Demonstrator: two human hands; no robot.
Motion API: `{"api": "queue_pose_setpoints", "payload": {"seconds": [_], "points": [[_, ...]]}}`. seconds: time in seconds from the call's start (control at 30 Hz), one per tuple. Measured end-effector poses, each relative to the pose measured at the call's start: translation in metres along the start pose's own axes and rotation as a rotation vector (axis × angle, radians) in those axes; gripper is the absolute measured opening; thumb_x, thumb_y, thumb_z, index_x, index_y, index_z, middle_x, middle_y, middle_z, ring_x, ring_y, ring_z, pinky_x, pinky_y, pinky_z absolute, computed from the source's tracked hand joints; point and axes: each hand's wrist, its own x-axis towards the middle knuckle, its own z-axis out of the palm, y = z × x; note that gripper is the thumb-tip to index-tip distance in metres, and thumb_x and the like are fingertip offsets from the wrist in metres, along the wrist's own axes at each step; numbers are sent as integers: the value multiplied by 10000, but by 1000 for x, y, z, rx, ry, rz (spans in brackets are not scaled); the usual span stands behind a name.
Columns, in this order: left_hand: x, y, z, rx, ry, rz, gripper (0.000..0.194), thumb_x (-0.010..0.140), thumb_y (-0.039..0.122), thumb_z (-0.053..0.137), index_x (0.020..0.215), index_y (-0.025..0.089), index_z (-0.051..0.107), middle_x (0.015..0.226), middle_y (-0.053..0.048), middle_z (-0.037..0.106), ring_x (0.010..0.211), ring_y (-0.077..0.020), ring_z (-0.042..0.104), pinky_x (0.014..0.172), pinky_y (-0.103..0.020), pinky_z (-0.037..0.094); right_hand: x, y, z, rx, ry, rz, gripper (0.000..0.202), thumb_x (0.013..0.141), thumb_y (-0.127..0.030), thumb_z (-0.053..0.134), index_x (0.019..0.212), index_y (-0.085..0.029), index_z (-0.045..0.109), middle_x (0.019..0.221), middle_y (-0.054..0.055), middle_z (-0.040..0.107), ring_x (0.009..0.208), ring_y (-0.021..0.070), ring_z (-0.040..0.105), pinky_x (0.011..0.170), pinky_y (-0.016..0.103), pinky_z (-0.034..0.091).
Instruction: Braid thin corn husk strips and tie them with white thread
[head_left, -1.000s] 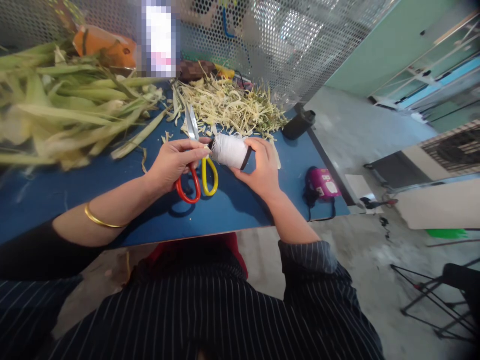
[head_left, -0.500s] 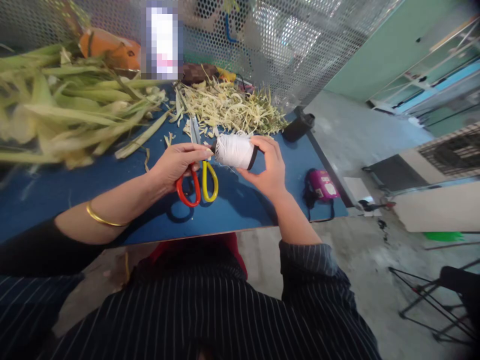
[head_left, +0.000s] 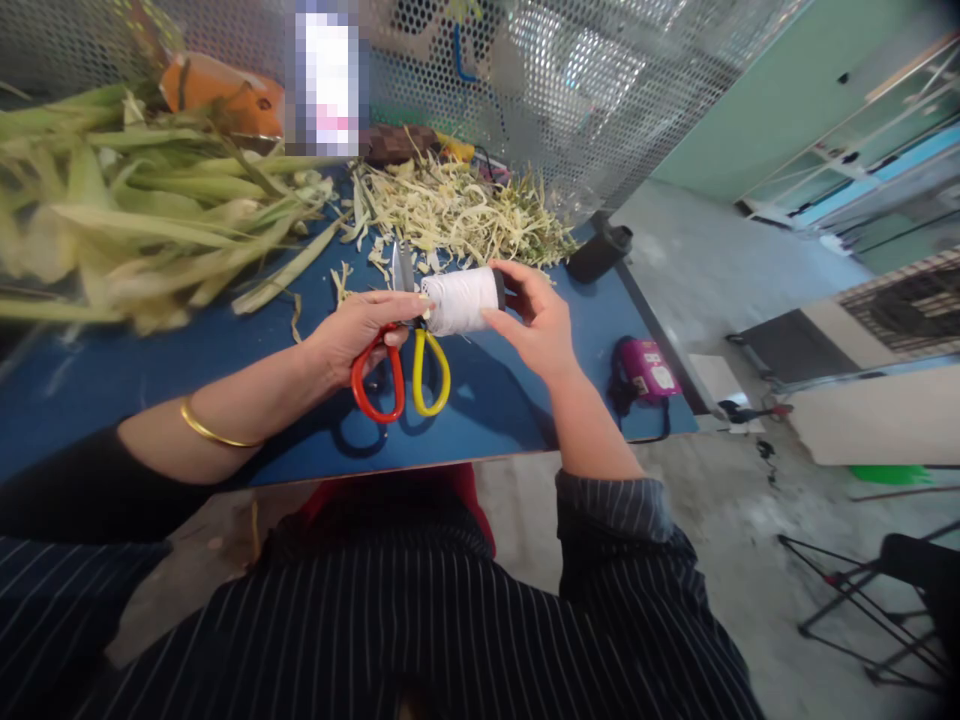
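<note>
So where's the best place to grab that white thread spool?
Probably the black end, coming from the right: the spool lies sideways, and the right hand's thumb and fingers fit around that end, while the left hand and scissors crowd the other.

Shredded strips (head_left: 465, 215) behind scissors (head_left: 400, 380) and spool (head_left: 461, 300)

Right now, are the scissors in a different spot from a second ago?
Yes. The scissors have moved a bit closer to the front edge of the blue table, and their blades have shifted slightly right in the view.
</note>
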Motion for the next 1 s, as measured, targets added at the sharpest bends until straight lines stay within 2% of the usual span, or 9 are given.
{"api": "queue_pose_setpoints", "payload": {"seconds": [0.1,0.2,0.3,0.4,0.5,0.63,0.8,0.93,1.0], "points": [[3,0,-2,-97,8,-39,148,730,214,777,802,107,703,508,37,465,363,-11,342,290,-130,185,-3,-1,6,18,87,-17,465,839,-476,630,1238,-244,570,1286,86,615,1181,230,607,999,415,522],[5,0,-4,-179,30,-92,131,733,184,765,816,112,694,562,17,530,351,0,340,278,-126,197,-8,-9,8,-48,201,-10,318,873,-446,590,1104,-230,619,1117,65,678,1040,201,653,953,400,529],[5,1,-3,-252,35,-125,98,740,153,747,799,114,678,599,1,570,349,7,359,276,-113,215,-11,-21,14,-167,210,31,287,806,-462,671,939,-210,634,926,28,691,882,182,642,869,367,524],[3,2,-2,-252,4,-159,109,750,186,752,758,126,662,520,21,512,324,-2,339,268,-116,215,-11,-29,22,-291,234,82,286,734,-447,738,823,-204,616,810,-4,660,783,161,592,792,325,490],[3,1,-3,-231,-16,-197,135,750,231,763,758,146,659,451,44,440,293,-12,301,256,-129,188,-9,-30,27,-239,262,122,220,817,-399,650,746,-196,601,706,-25,607,689,130,538,720,290,463],[5,-2,-7,-255,-13,-193,137,749,226,761,773,150,649,481,29,492,293,-13,337,261,-127,214,-7,-31,25,-103,200,129,196,888,-350,552,805,-194,636,745,-19,626,708,130,551,715,288,473],[5,-1,-7,-303,1,-192,141,748,187,757,783,133,631,529,22,533,320,-13,406,277,-115,269,-7,-33,18,-97,106,79,194,906,-271,494,945,-200,670,853,4,674,791,156,595,778,322,495],[1,3,0,-309,29,-176,137,742,150,748,788,135,620,525,33,528,305,-5,375,256,-121,217,-9,-28,16,-102,78,52,279,896,-202,431,1034,-216,673,980,19,709,916,178,630,876,359,502],[-1,5,2,-305,46,-178,132,748,148,742,770,138,613,489,43,494,299,-8,357,251,-129,198,-10,-25,17,-109,107,56,290,889,-200,431,1052,-223,669,1030,26,711,966,187,637,914,375,501]]}}
